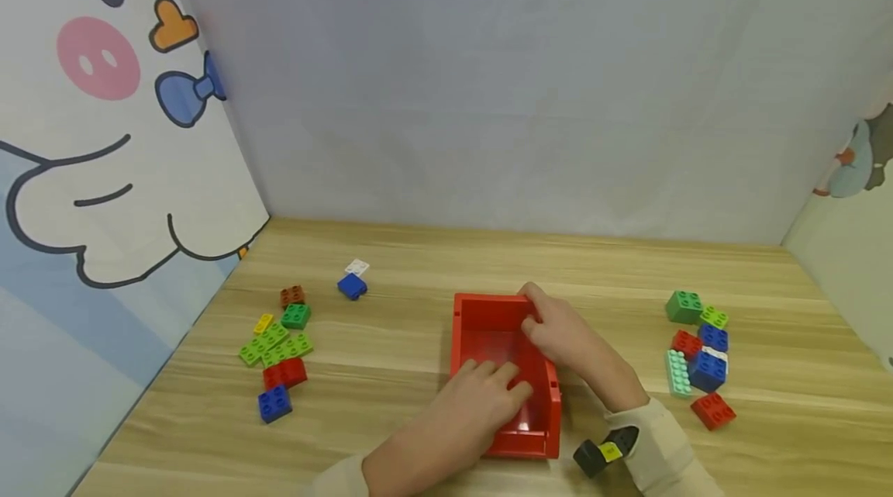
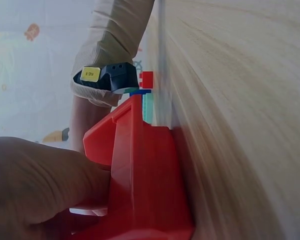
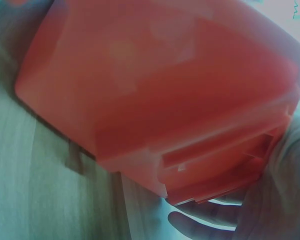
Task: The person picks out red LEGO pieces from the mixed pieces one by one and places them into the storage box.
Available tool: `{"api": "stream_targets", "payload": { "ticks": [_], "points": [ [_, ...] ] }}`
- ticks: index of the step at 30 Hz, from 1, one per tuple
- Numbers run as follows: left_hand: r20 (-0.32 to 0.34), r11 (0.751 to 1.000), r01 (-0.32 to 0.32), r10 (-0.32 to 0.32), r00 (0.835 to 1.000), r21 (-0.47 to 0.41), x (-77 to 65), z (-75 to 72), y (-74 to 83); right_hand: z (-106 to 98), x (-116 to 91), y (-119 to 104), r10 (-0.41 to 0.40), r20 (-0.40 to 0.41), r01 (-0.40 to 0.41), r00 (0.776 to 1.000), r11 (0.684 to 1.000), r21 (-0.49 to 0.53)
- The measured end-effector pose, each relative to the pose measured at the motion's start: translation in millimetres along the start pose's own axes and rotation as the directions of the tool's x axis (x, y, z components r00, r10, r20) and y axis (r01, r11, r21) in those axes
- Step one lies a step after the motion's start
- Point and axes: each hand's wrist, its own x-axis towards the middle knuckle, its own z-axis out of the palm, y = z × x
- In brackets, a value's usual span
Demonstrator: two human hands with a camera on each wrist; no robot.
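An open-topped red plastic box [image 1: 502,446] rests on the wooden table in the head view. My left hand [image 1: 474,404] reaches over its left side and grips it there, fingertips curled over the interior. In the left wrist view this hand [image 2: 45,185] is close against the red wall [image 2: 155,190]. At the far right corner, my right hand [image 1: 561,330] grips the rim, one finger over the back edge and the thumb on the inner side. The right wrist view shows the box's outer wall [image 3: 165,85] large, with the right hand [image 3: 275,195] at its edge.
Left on the table lie several toy bricks, among them light green [image 1: 287,350], red [image 1: 284,373] and blue [image 1: 275,404] ones. A blue brick [image 1: 352,286] and a white plate [image 1: 357,267] lie further back. More bricks, including a green one [image 1: 684,307], are on the right.
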Motion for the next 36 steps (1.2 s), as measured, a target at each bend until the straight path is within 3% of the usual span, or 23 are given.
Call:
{"api": "stream_targets", "payload": {
  "ticks": [7,19,36],
  "points": [
    [-0.006,0.999,-0.002,0.003,1.000,0.044,0.5,-0.8,0.8,0.0,0.4,0.2,-0.010,0.005,0.010,1.000,1.000,-0.001],
    [0.057,1.000,0.007,-0.008,0.998,0.013,6.6,-0.3,-0.5,-1.0,0.1,-0.2,-0.023,0.006,0.023,1.000,1.000,0.002],
    [-0.011,0.993,-0.040,0.041,0.999,0.109,8.7,5.7,-3.7,0.5,-0.4,0.1,-0.003,0.022,0.003,1.000,1.000,0.023]
  ]
}}
